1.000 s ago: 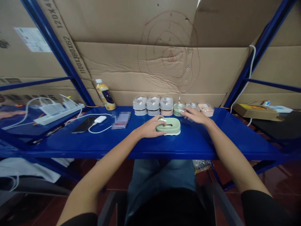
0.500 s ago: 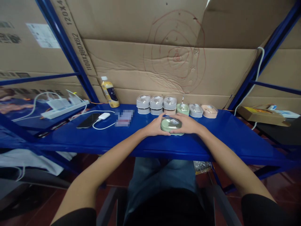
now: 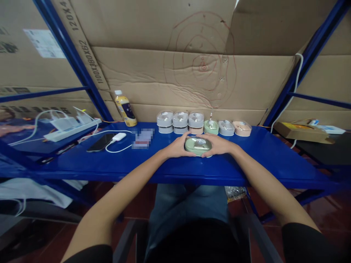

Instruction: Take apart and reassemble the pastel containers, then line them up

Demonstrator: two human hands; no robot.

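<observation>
Evidently, at the left edge of the frame I note a white power strip (image 3: 72, 129), then a dark phone (image 3: 99, 143) on the blue table (image 3: 153, 168), and a yellow bottle (image 3: 125, 110) standing behind it. Right of these, three stacks of lidded boxes (image 3: 180, 119) line the cardboard wall (image 3: 131, 75). At frame centre, the left hand (image 3: 177, 147) has its fingers curved about the left end of a green oval box (image 3: 197, 147), thumb along the near side. The right hand (image 3: 220, 145) grips the opposite end likewise. Behind it, three single boxes (image 3: 226, 128) sit side by side; far right, an open carton (image 3: 303, 133).
</observation>
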